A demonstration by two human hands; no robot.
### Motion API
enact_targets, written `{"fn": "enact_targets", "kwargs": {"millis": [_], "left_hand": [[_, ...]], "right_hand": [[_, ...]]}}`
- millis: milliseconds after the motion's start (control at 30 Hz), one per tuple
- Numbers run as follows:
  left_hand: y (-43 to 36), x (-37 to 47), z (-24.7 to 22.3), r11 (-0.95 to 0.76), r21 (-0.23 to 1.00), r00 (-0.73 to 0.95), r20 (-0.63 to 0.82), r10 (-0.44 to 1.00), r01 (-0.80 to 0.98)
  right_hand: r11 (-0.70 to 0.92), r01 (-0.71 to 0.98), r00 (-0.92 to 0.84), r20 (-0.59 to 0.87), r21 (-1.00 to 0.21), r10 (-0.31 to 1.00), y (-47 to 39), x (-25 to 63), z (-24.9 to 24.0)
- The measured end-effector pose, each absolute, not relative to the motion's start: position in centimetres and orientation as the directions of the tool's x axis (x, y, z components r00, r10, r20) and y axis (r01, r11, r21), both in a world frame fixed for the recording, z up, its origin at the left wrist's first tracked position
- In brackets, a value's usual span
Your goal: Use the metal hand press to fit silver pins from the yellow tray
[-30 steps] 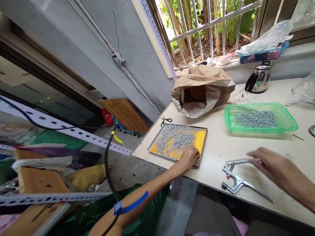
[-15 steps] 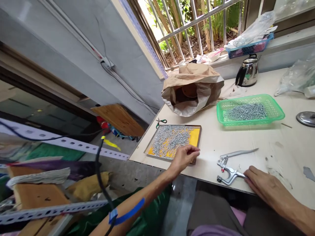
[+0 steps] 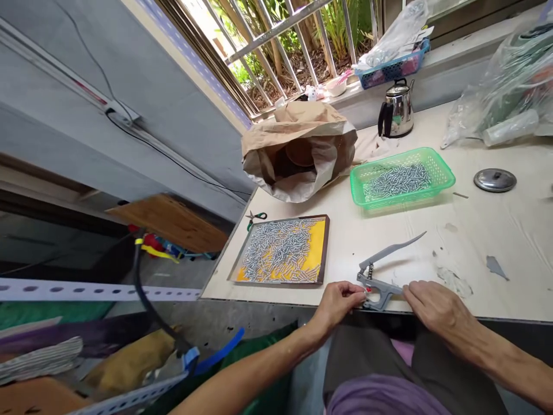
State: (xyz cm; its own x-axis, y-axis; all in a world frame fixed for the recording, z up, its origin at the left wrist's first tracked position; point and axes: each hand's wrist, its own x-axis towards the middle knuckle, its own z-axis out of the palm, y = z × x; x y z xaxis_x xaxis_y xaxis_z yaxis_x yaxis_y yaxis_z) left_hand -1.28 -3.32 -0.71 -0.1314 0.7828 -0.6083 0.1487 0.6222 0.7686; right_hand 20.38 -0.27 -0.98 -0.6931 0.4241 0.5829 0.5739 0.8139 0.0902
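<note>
Hand press pliers (image 3: 382, 295) with a C-shaped jaw, a coil spring and a small red part lie at the table's front edge, their long upper lever raised. My right hand (image 3: 438, 305) is closed round the end of the lower handle. At the jaw, my left hand (image 3: 341, 305) pinches thumb and forefinger together; whatever they hold is too small and hidden to make out. Left of the pliers lies a shallow tray (image 3: 325, 245) with a yellow bottom, covered in many small silvery metal pins (image 3: 280, 248).
A green plastic basket (image 3: 447, 180) holds more metal pins. Behind the tray sits an open brown paper bag (image 3: 298, 150). Small green-handled scissors (image 3: 258, 217) lie by the tray. A steel kettle (image 3: 398, 112), a metal lid (image 3: 495, 180) and plastic bags (image 3: 496, 98) stand farther back.
My left hand has moved right, from the tray's front right corner to the pliers' jaw. My right hand still holds the handle. The view has shifted to the right.
</note>
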Motion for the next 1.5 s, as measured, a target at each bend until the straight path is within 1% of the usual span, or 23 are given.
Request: {"fn": "enact_targets", "kwargs": {"millis": [67, 133, 233, 367, 467, 600, 667, 800, 867, 967, 1100, 1300, 1367, 1400, 1467, 1500], "left_hand": [[-3.3, -1.1, -0.8, 0.619, 0.772, -0.131, -0.605, 0.785, 0.143], [-3.1, -1.1, -0.8, 0.620, 0.770, -0.123, -0.608, 0.785, 0.151], [-2.7, -1.1, -0.6, 0.640, 0.740, -0.082, -0.639, 0.765, 0.206], [-1.9, -1.2, -0.3, 0.667, 0.673, -0.022, -0.699, 0.715, 0.320], [-1.2, -1.3, -0.2, 0.698, 0.617, -0.015, -0.745, 0.667, 0.364], [-0.7, -1.3, -0.3, 0.735, 0.554, -0.021, -0.793, 0.609, 0.392], [-0.7, -1.4, -0.4, 0.736, 0.548, -0.019, -0.797, 0.604, 0.398], [-0.9, -1.6, -0.8, 0.723, 0.558, -0.024, -0.785, 0.619, 0.407], [-1.0, -1.7, -0.9, 0.718, 0.569, -0.024, -0.777, 0.629, 0.402], [-1.2, -1.8, -1.0, 0.712, 0.583, -0.021, -0.768, 0.640, 0.392], [-1.3, -1.8, -1.1, 0.710, 0.579, -0.020, -0.769, 0.639, 0.401], [-1.5, -1.8, -1.1, 0.684, 0.567, -0.016, -0.764, 0.645, 0.458], [-1.9, -1.8, -0.8, 0.610, 0.569, -0.034, -0.716, 0.697, 0.551], [-2.1, -1.6, -0.5, 0.529, 0.581, -0.046, -0.645, 0.762, 0.619], [-2.4, -1.1, -0.2, 0.259, 0.599, 0.003, -0.401, 0.916, 0.757], [-2.4, -0.6, -0.1, 0.093, 0.588, 0.077, -0.257, 0.963, 0.804]], "right_hand": [[0.795, 0.601, -0.646, 0.637, 0.084, 0.420, -0.2, 20.2, -1.5], [0.798, 0.599, -0.643, 0.636, 0.070, 0.427, -0.1, 20.3, -1.8], [0.837, 0.547, -0.720, 0.525, 0.025, 0.454, 0.2, 20.7, -1.6], [0.841, 0.527, -0.758, 0.380, -0.122, 0.530, 0.6, 21.1, -1.3], [0.823, 0.516, -0.783, 0.261, -0.235, 0.565, 0.9, 21.2, -1.3], [0.794, 0.515, -0.803, 0.143, -0.323, 0.579, 1.8, 21.4, -1.5], [0.778, 0.544, -0.793, 0.112, -0.315, 0.599, 2.7, 21.7, -1.6], [0.746, 0.634, -0.744, 0.104, -0.205, 0.660, 5.2, 22.3, -2.0], [0.743, 0.647, -0.743, 0.077, -0.170, 0.665, 6.1, 22.4, -2.2], [0.757, 0.632, -0.761, 0.056, -0.168, 0.647, 6.5, 22.4, -2.3], [0.768, 0.617, -0.766, 0.093, -0.174, 0.637, 6.2, 22.2, -2.0], [0.759, 0.632, -0.761, 0.064, -0.154, 0.646, 5.5, 22.0, -1.1], [0.757, 0.638, -0.756, 0.071, -0.141, 0.650, 5.3, 21.9, -0.8], [0.756, 0.641, -0.755, 0.068, -0.131, 0.652, 5.1, 21.8, -0.7], [0.750, 0.652, -0.751, 0.044, -0.107, 0.659, 4.9, 21.6, -0.4], [0.747, 0.658, -0.748, 0.029, -0.096, 0.663, 4.7, 21.5, -0.2]]}}
